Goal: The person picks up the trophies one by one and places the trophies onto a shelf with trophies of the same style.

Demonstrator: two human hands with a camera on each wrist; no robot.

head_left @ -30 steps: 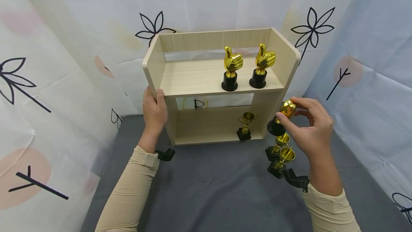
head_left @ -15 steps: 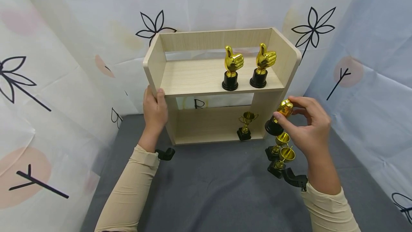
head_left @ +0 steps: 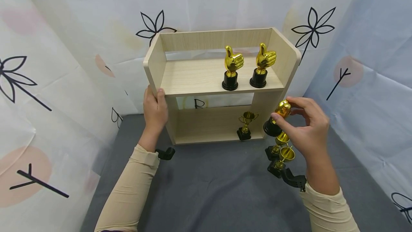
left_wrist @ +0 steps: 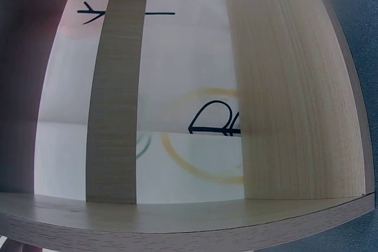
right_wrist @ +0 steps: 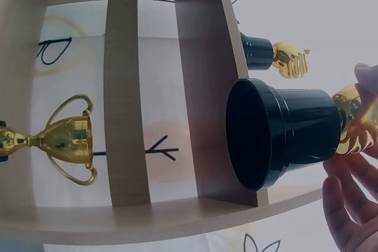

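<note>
Thumbs-up trophy (head_left: 279, 116) pinched at its gold top by thumb and fingertips of right hand (head_left: 307, 128), black round base pointing down and left, held in the air just off the right side panel of wooden shelf unit (head_left: 222, 81). Seen from the right wrist: same trophy (right_wrist: 283, 134) with hollow underside of the base facing the camera, fingers (right_wrist: 348, 205) curled around the gold part. Probably light, hollow plastic: stiff, smooth, a little slippery on the glossy gold. Best taken at the narrow stem or around the base rim for a steadier set-down; the current pinch at the top leaves it free to swing.

Left hand (head_left: 155, 112) wrapped on the front edge of the shelf unit's left side panel, thumb in front, fingers behind, bracing it. Nothing but shelf boards in the left wrist view.

On the top shelf, two matching thumbs-up trophies (head_left: 231, 68) (head_left: 262, 65) standing upright on the right half, close together. On the lower shelf, one small cup trophy (head_left: 246, 125) near the right side. On the grey cloth (head_left: 209, 189) below the right hand, two more cup trophies (head_left: 277, 145) (head_left: 280, 160), nearly touching. Right side panel and the two standing trophies likeliest to be knocked on any way up.
</note>
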